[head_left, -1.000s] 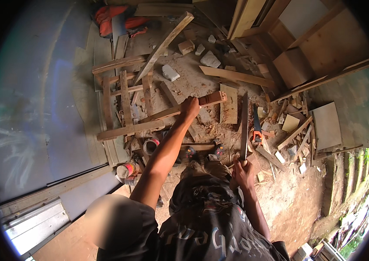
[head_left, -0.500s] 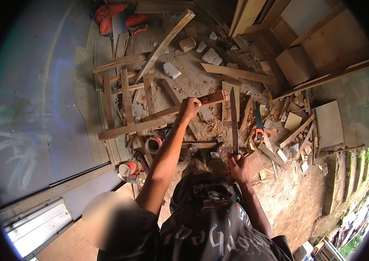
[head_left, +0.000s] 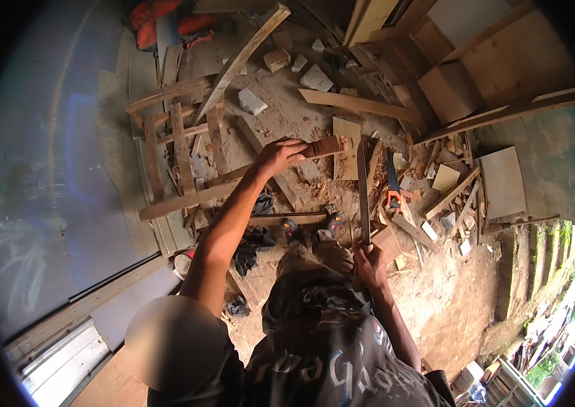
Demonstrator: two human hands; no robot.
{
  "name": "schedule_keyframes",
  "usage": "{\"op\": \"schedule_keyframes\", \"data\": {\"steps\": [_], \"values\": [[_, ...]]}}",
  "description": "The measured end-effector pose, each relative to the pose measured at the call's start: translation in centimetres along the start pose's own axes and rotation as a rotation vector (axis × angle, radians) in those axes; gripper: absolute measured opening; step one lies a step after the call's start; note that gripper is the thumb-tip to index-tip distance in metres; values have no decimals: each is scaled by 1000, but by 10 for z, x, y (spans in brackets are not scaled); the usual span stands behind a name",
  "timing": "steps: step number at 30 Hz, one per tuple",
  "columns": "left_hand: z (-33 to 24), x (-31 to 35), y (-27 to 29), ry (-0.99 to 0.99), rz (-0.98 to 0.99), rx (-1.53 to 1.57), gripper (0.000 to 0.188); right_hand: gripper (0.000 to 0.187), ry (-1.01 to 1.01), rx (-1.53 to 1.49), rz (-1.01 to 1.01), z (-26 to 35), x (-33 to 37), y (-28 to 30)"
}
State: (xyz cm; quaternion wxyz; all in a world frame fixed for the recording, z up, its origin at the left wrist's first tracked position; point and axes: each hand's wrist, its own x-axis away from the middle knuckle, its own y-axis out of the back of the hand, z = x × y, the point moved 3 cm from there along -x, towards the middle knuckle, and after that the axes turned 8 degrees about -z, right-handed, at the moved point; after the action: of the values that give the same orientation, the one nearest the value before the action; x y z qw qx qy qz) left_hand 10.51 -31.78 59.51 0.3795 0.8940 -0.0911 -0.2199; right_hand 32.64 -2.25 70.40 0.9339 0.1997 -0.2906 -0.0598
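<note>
My left hand (head_left: 279, 156) is closed over a wooden beam (head_left: 324, 148), near its reddish, chopped end. The rest of the beam runs back to the left, partly hidden by my forearm. In my right hand (head_left: 370, 264) is a machete (head_left: 362, 190), its handle in my fist. The long dark blade points away from me and stands just right of the beam's end, apart from it. Below that end lies a flat board (head_left: 346, 129) among wood chips on the dirt ground.
A handsaw (head_left: 392, 180) with an orange handle lies right of the blade. Joined timbers (head_left: 179, 146) lie at the left, with stone lumps (head_left: 252, 102) beyond. Wood offcuts (head_left: 460, 197) litter the right side. A wooden cabinet (head_left: 464, 91) stands far right. My feet (head_left: 311, 224) are just below the beam.
My view has shifted, so the surroundings sit further left. My left hand's fingers have loosened from a tight fist to lie along the beam. The machete stays upright in my right hand.
</note>
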Motion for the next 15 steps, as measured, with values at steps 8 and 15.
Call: {"op": "schedule_keyframes", "data": {"steps": [8, 15], "values": [[-16, -20, 21, 91, 158, 78, 42, 39, 12, 97, 17, -10, -7, 5], [5, 6, -13, 486, 63, 343, 39, 43, 107, 47, -46, -8, -12, -1]]}}
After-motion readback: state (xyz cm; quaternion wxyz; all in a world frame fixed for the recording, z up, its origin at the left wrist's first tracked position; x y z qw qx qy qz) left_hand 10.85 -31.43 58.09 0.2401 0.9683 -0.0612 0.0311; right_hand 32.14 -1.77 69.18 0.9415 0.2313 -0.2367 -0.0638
